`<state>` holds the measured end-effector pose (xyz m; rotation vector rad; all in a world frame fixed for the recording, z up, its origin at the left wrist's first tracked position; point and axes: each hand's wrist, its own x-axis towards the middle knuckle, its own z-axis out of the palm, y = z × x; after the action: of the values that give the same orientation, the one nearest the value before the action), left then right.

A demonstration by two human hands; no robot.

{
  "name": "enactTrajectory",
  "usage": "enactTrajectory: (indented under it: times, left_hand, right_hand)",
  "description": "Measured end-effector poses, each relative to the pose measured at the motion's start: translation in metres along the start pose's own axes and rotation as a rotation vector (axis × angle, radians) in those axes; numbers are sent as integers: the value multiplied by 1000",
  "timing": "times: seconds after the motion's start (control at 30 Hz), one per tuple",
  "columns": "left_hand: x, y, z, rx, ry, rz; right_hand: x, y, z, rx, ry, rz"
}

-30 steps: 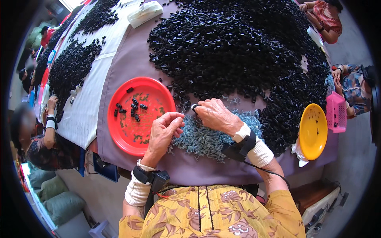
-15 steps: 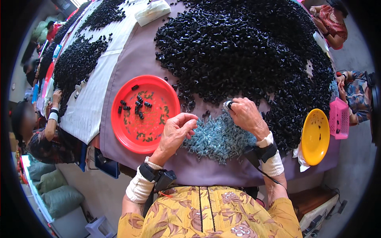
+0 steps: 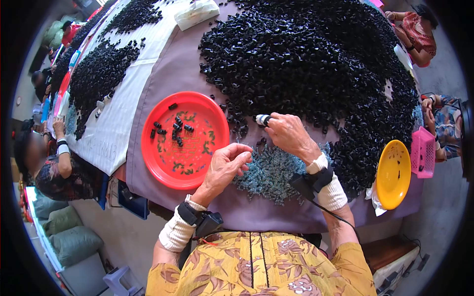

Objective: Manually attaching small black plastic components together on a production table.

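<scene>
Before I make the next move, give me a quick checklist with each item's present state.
1. Red plate on the table, with room inside: ok; a few black pieces lie in it, much of it bare.
2. Left hand not touching the plate: cannot tell; it overlaps the rim in this view.
3. Left fingertips free of parts: cannot tell; they are drawn together near the thumb.
4. Right fingertips free of parts: cannot tell; they are partly hidden.
5. Clear parts close by: ok, heaped by both hands.
6. Black heap close to the right hand: ok, just beyond it.
</scene>
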<state>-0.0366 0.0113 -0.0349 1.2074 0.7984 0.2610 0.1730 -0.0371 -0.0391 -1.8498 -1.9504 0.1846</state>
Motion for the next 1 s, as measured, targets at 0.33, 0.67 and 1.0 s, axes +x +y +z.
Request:
enactTrajectory:
  times: [0.33,0.67,1.0]
  left_hand:
    - [-1,4,-2,-10,17,11]
    - [0,7,3,-7,14,14]
    - [5,7,7,-34,42,56]
  right_hand:
    - [-12,10,-4,12,-39,92]
    - [-2,1,9,-64,-90,30]
    - [-9,1,9,-117,-80,-54]
